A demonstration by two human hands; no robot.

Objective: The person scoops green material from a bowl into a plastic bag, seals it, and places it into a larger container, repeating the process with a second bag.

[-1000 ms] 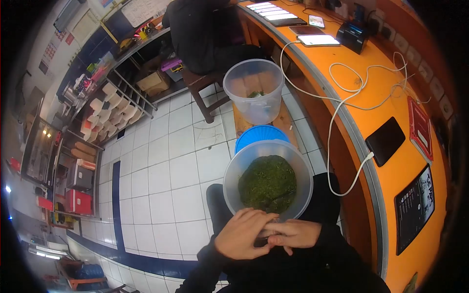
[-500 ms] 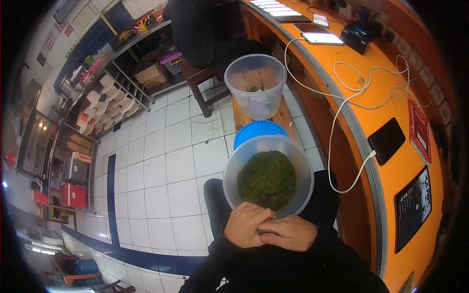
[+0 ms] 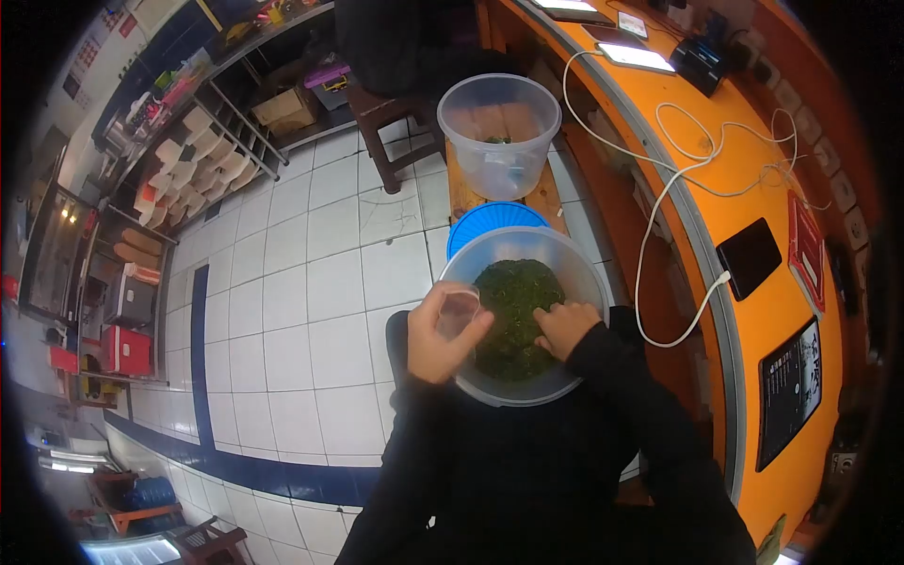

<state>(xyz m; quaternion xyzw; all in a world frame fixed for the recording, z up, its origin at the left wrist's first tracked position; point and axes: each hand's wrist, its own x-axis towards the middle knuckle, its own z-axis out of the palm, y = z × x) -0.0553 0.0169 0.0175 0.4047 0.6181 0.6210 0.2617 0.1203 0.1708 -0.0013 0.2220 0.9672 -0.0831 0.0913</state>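
Observation:
A large translucent tub stands at my lap, holding a mass of dark green chopped leaves or sauce. My left hand is over the tub's left rim, its fingers curled round a small clear plastic cup whose open mouth shows. Inside the tub, my right hand is closed just at the green mass. Whatever its fingers grip is hidden. Behind the tub lies a blue ribbed lid.
A second translucent bucket stands on a wooden bench beyond the lid. On my right runs an orange counter with a white cable, a phone and a tablet. Another person sits ahead near a brown stool.
My hands were together at the tub's near rim and have parted. The left has moved up and left with the cup; the right has gone into the tub.

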